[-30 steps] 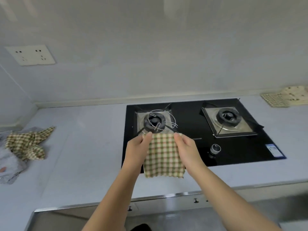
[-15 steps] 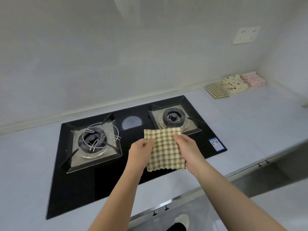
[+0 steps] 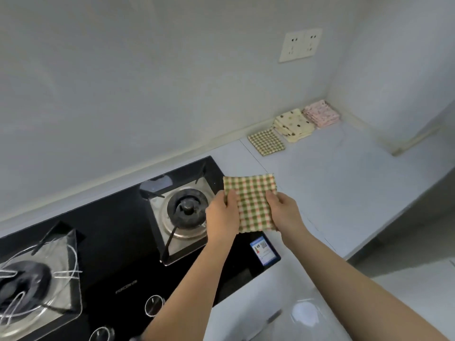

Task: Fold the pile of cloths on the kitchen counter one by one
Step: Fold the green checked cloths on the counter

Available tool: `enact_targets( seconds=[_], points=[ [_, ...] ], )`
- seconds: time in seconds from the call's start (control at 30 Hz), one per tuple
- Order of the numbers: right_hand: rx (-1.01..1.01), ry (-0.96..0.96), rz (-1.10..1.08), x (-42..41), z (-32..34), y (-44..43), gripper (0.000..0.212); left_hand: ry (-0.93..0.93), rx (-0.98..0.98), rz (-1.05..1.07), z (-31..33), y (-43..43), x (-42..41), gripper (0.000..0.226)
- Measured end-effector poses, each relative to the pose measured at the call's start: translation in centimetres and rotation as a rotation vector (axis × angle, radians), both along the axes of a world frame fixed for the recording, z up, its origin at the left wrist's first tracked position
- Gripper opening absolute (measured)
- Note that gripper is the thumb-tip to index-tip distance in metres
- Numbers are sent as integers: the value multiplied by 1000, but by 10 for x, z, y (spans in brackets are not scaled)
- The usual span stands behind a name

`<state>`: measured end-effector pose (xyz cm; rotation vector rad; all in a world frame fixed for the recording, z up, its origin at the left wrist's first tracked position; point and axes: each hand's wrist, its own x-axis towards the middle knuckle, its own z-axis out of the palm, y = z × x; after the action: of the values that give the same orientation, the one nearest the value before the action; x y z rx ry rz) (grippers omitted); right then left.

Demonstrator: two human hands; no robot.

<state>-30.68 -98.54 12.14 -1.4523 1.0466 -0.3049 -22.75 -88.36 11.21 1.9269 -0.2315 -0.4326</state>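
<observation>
Broadly: grey tabletop, black gas hob set in at left. Row of three folded cloths against back wall. Green-checked cloth held up over hob's right edge. Left hand and right hand each with grip pinched on a side edge.

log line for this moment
state: folded checked cloth held up | left hand: grips left edge | right hand: grips right edge | at wall: green stack, cream stack, pink stack

Bare left hand, bare right hand, bare forearms, slender wrists
</observation>
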Motion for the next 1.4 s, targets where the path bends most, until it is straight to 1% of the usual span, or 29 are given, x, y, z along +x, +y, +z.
enact_targets(
  seconds=[0.13,0.27,0.37,0.47,0.6,0.73,0.87,1.0,1.13,1.3,1.4],
  points=[
    [-258,16,-14,11,-12,-56,36,-9,-30,-8,-6,-62,5,36],
    [-405,49,34,28,-28,-121,40,-23,-74,24,-19,-123,17,36],
    [-427,72,84,50,-45,-170,40,-30,-1,46,-36,-168,33,33],
    [-426,139,173,74,-63,-220,40,25,110,82,-59,-212,53,32],
    [-382,208,290,104,-83,-273,33,72,208,149,-78,-257,80,29],
    [-364,187,335,146,-101,-325,32,71,249,232,-90,-308,118,29],
    [-391,164,339,181,-113,-353,29,69,280,279,-101,-339,151,30],
    [-453,147,330,203,-127,-366,26,76,389,293,-114,-357,172,29],
    [-504,263,375,214,-142,-371,23,91,485,278,-127,-363,179,29],
    [-513,369,383,224,-150,-374,27,47,523,303,-135,-366,184,28],
    [-582,412,402,228,-151,-375,27,48,544,304,-138,-367,188,27]
  ],
)
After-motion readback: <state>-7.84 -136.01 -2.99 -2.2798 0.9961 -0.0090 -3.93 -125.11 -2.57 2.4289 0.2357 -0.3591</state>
